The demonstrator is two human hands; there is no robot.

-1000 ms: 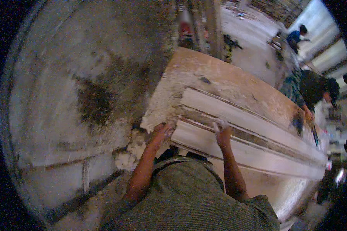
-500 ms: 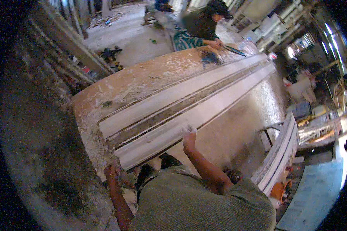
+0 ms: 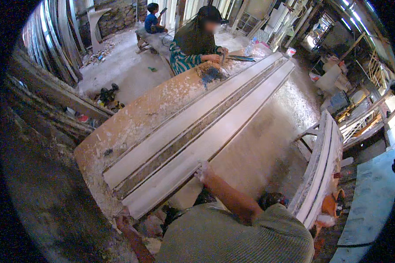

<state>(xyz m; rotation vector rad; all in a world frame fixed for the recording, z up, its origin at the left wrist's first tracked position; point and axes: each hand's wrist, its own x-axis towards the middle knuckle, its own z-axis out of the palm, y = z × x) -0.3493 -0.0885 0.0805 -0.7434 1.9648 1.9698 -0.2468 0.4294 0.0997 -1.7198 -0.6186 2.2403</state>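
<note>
Two long white plaster moulding strips lie side by side on a plaster-spattered table (image 3: 140, 118): a near strip (image 3: 226, 129) and a far strip (image 3: 171, 132), with a grooved, grey-brown band between them. My right hand (image 3: 201, 171), whitened with plaster, is at the long near edge of the near strip. Its fingers look closed, and what they hold, if anything, cannot be made out. By the near left end of the same strip, at the table corner, is my left hand (image 3: 123, 218). Its fingers are too small and blurred to read.
Across the table a person (image 3: 197, 44) works with both hands at a thin tool; another person (image 3: 152, 19) sits farther back. A white tub (image 3: 290, 51) stands at the far end. Right of me are a curved white moulding (image 3: 318, 168) and an orange container (image 3: 329, 205). Planks (image 3: 57, 39) lean left.
My right hand has moved off the near strip's top face, back toward me to its near edge. My left hand stays by the corner. The view has shifted, showing more of the background.
</note>
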